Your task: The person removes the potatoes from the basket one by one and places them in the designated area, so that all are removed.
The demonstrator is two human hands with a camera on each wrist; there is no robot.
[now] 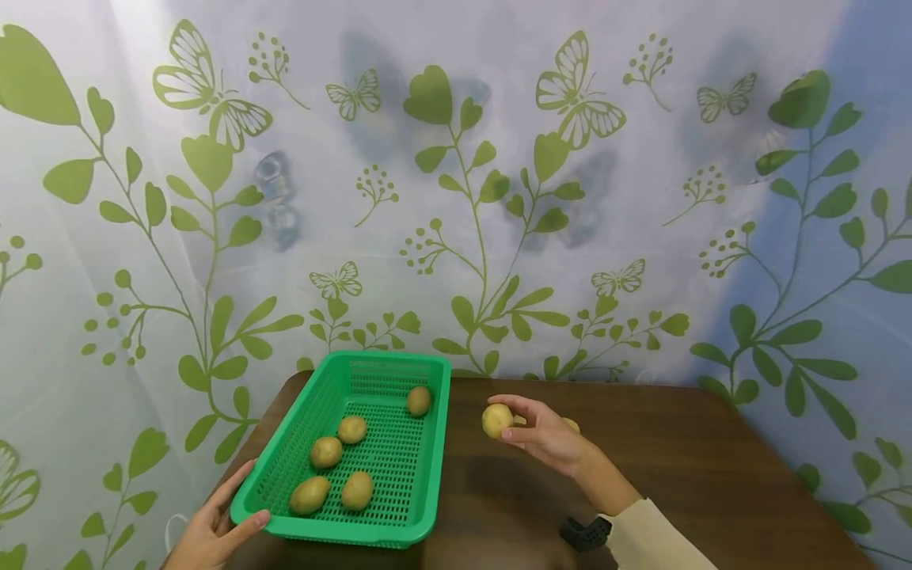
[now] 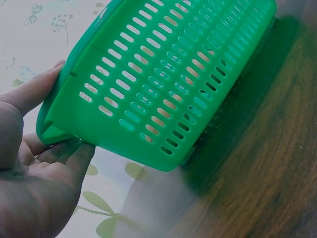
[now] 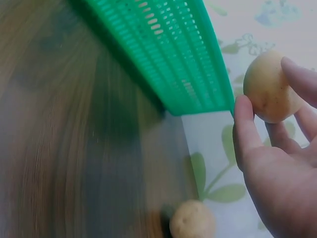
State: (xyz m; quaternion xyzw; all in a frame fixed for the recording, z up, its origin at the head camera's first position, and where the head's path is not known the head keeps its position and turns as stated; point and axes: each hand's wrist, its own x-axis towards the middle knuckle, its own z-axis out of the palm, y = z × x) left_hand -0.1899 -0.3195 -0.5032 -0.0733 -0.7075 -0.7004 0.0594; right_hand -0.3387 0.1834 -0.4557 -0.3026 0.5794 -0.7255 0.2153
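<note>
A green plastic basket (image 1: pixel 442 443) with slotted walls stands on the left part of the table, and several potatoes (image 1: pixel 326 452) lie spread over its floor. My left hand (image 1: pixel 214 522) grips the basket's near left corner; in the left wrist view the thumb (image 2: pixel 37 89) lies on the rim and the fingers curl underneath it. To the right of the basket, my right hand (image 1: pixel 552 435) holds a potato (image 1: pixel 497 420) above the table, pinched between thumb and fingers. Another potato (image 3: pixel 192 220) lies on the table, mostly hidden behind the right hand in the head view.
The dark brown wooden table (image 1: pixel 677 459) runs to a pale curtain (image 1: pixel 499 198) printed with green leaves and butterflies. A black strap (image 1: pixel 586 533) sits by the right sleeve (image 1: pixel 659 538).
</note>
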